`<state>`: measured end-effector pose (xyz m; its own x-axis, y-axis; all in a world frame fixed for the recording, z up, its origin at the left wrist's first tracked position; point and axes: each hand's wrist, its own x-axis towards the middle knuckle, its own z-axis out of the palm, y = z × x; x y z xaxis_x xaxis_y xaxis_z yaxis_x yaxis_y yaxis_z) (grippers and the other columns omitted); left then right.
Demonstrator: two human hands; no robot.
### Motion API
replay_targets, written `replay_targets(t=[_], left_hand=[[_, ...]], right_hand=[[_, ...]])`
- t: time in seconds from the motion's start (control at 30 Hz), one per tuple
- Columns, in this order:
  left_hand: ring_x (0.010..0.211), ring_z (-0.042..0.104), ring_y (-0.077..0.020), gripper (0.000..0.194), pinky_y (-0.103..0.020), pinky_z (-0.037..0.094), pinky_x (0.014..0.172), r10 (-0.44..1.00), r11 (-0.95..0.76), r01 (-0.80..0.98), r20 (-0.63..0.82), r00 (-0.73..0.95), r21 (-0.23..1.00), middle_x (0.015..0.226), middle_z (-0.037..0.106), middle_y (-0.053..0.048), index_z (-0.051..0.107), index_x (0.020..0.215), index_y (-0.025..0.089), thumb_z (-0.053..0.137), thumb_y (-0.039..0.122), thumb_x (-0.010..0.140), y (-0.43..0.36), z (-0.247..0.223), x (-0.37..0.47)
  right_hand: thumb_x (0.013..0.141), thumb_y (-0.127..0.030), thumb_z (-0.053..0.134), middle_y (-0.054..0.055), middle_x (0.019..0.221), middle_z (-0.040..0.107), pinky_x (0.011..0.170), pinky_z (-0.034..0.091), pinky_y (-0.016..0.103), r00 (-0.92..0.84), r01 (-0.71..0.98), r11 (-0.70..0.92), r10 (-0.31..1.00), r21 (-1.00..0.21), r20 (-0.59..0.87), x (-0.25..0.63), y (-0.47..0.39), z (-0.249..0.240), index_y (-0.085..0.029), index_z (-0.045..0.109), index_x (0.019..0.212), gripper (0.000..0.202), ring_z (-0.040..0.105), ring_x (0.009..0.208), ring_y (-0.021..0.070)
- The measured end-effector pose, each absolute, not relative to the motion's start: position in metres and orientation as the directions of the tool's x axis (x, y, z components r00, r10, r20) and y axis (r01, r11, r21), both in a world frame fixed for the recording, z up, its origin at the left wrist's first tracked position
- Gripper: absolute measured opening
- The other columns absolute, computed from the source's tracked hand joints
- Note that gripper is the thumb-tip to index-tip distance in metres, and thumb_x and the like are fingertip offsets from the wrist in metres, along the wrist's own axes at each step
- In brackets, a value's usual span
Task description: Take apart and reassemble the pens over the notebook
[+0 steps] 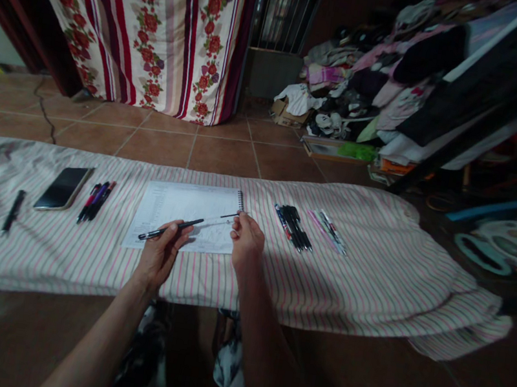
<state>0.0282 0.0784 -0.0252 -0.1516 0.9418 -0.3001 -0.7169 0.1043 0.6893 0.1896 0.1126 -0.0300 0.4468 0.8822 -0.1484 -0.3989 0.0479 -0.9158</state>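
- Left hand (pixel 164 245): grip closed, thumb and fingers pinching a black pen (pixel 152 234), a slim, straight cylinder with a smooth, faintly glossy surface. The pen is tilted above the notebook (pixel 179 197), its upper end pointing towards the right hand.
- Right hand (pixel 247 241): grip pressed together, fingertips pinching a thin dark rod (pixel 230 216) over the notebook's right part. The rod is narrower than the pen; its finer detail is too small to tell.
- Notebook: flat, matt white page with faint markings, roughly rectangular; dark wire spiral along the right edge. It lies beneath both hands.
- Bench (pixel 364 295): draped in a woven-looking cloth (pixel 203 293) with narrow pink and dark stripes on a pale ground, creased towards both ends.
- Left of notebook: a tight row of slender pens (pixel 96 202), dark, purple and reddish; beside it a phone (pixel 63 189), a rounded rectangle with smooth black glass; further out, a single dark pen (pixel 13 211).
- Right of notebook: a close bundle of mostly black pens (pixel 293 228), slick-surfaced; just beside it, a smaller group of pink and pale pens (pixel 328 231).
- Beyond the bench: square-tiled brown floor (pixel 221 148), a floral-striped fabric curtain (pixel 176 30) in soft folds, and a heap of crumpled clothes (pixel 349 80).
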Motion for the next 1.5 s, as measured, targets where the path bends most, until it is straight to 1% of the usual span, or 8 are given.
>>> replay_targets(t=[0.1, 0.37, 0.83, 0.93, 1.1, 1.2, 1.33, 1.5], left_hand=[[0.075, 0.071, -0.0177, 0.005, -0.023, 0.058, 0.068, 0.94, 0.107, -0.719, -0.305, -0.151, 0.687, 0.076, 0.072, -0.007, 0.068, 0.078, 0.009, 0.069, 0.009, 0.073, 0.078, -0.024, 0.028], [0.075, 0.07, -0.0171, 0.003, -0.022, 0.058, 0.066, 0.941, 0.098, -0.725, -0.301, -0.155, 0.682, 0.077, 0.072, -0.007, 0.068, 0.077, 0.009, 0.068, 0.01, 0.074, 0.078, -0.024, 0.028], [0.074, 0.07, -0.0171, 0.007, -0.023, 0.057, 0.068, 0.941, 0.107, -0.711, -0.302, -0.154, 0.695, 0.076, 0.072, -0.006, 0.068, 0.077, 0.01, 0.071, 0.012, 0.072, 0.078, -0.022, 0.03], [0.074, 0.07, -0.0168, 0.007, -0.023, 0.057, 0.068, 0.939, 0.113, -0.711, -0.308, -0.151, 0.694, 0.076, 0.072, -0.006, 0.068, 0.077, 0.01, 0.071, 0.012, 0.072, 0.078, -0.023, 0.029], [0.076, 0.07, -0.0171, 0.009, -0.024, 0.058, 0.069, 0.945, 0.111, -0.711, -0.295, -0.142, 0.695, 0.077, 0.072, -0.006, 0.067, 0.079, 0.01, 0.071, 0.014, 0.072, 0.078, -0.024, 0.029], [0.078, 0.07, -0.0172, 0.009, -0.023, 0.057, 0.07, 0.944, 0.115, -0.708, -0.298, -0.14, 0.697, 0.079, 0.072, -0.007, 0.067, 0.08, 0.011, 0.071, 0.014, 0.072, 0.078, -0.024, 0.029], [0.077, 0.07, -0.0165, 0.009, -0.022, 0.057, 0.069, 0.942, 0.114, -0.711, -0.304, -0.145, 0.693, 0.078, 0.072, -0.007, 0.067, 0.08, 0.011, 0.07, 0.013, 0.073, 0.077, -0.023, 0.029], [0.077, 0.07, -0.016, 0.007, -0.021, 0.057, 0.068, 0.937, 0.113, -0.723, -0.314, -0.15, 0.682, 0.076, 0.072, -0.006, 0.068, 0.08, 0.011, 0.069, 0.012, 0.073, 0.077, -0.023, 0.028]], right_hand=[[0.065, -0.038, 0.064, -0.002, 0.067, 0.057, 0.043, 0.036, 0.018, 0.535, -0.457, 0.06, 0.815, -0.887, -0.221, 0.194, 0.113, -0.026, -0.017, 0.061, 0.076, 0.024, 0.05, 0.055, 0.0078], [0.069, -0.041, 0.06, -0.002, 0.067, 0.059, 0.039, 0.035, 0.018, 0.591, -0.329, 0.046, 0.789, -0.943, -0.167, 0.196, 0.114, -0.022, -0.017, 0.06, 0.077, 0.025, 0.051, 0.052, 0.0074], [0.073, -0.045, 0.062, 0.001, 0.065, 0.066, 0.036, 0.042, 0.018, 0.452, -0.302, 0.124, 0.892, -0.945, -0.027, 0.176, 0.11, -0.019, -0.016, 0.055, 0.089, 0.033, 0.066, 0.054, 0.0146], [0.073, -0.043, 0.063, 0.002, 0.068, 0.067, 0.041, 0.047, 0.02, 0.428, -0.323, 0.135, 0.903, -0.937, -0.018, 0.174, 0.11, -0.018, -0.017, 0.055, 0.088, 0.032, 0.068, 0.06, 0.0167], [0.071, -0.038, 0.066, 0.004, 0.081, 0.068, 0.062, 0.055, 0.027, 0.283, -0.325, 0.136, 0.958, -0.936, 0.041, 0.169, 0.109, -0.021, -0.017, 0.056, 0.093, 0.031, 0.069, 0.075, 0.0172], [0.071, -0.035, 0.066, 0.004, 0.086, 0.068, 0.069, 0.055, 0.03, 0.185, -0.215, 0.127, 0.979, -0.968, 0.087, 0.167, 0.108, -0.029, -0.02, 0.059, 0.095, 0.03, 0.068, 0.081, 0.0177], [0.074, -0.027, 0.064, 0.003, 0.09, 0.069, 0.074, 0.053, 0.031, 0.16, 0.117, 0.172, 0.969, -0.978, 0.19, 0.167, 0.109, -0.043, -0.024, 0.063, 0.098, 0.025, 0.066, 0.083, 0.0168], [0.081, -0.018, 0.052, 0.006, 0.098, 0.067, 0.079, 0.05, 0.031, 0.013, 0.533, 0.253, 0.952, -0.808, 0.306, 0.172, 0.105, -0.044, -0.022, 0.062, 0.108, 0.03, 0.063, 0.086, 0.0176]])
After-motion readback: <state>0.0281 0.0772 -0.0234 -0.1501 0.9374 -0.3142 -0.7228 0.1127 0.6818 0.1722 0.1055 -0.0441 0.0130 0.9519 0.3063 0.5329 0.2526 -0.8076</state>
